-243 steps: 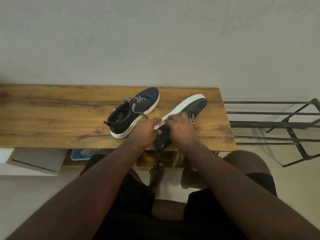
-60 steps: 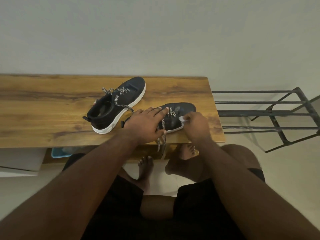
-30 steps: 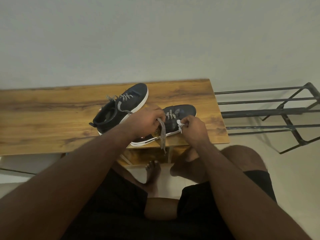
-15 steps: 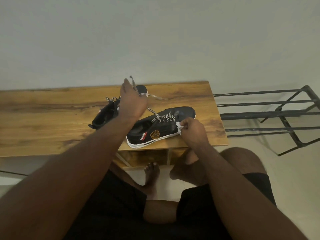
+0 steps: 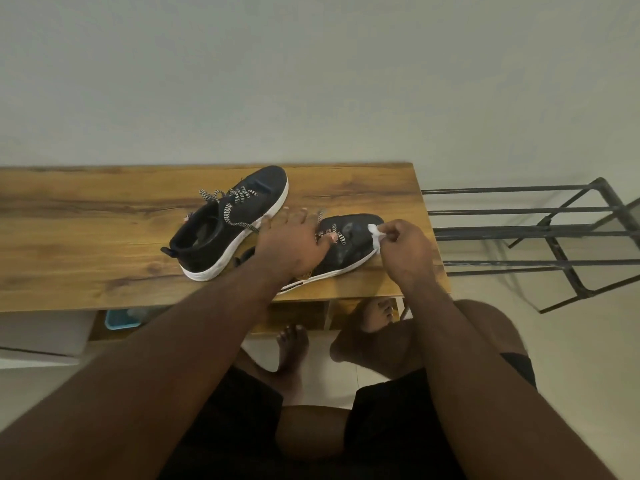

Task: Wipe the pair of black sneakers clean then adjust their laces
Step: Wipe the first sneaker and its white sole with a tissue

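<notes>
Two black sneakers with white soles lie on the wooden table (image 5: 86, 237). The far sneaker (image 5: 228, 226) stands upright at the middle, its black-and-white laces loose. The near sneaker (image 5: 346, 247) lies by the table's right front corner, toe pointing right. My left hand (image 5: 294, 244) rests flat over its laced middle and hides the opening. My right hand (image 5: 405, 251) pinches a small white wipe (image 5: 374, 233) against the toe, where damp streaks show on the black upper.
A black metal rack (image 5: 540, 233) stands just right of the table. Under the table are wooden compartments and a light blue container (image 5: 119, 318). My bare feet and knees are below the front edge. A plain wall rises behind the table.
My left hand, which had lifted a lace up and back, has come down flat on the near sneaker. The right hand with the wipe has shifted up onto the toe.
</notes>
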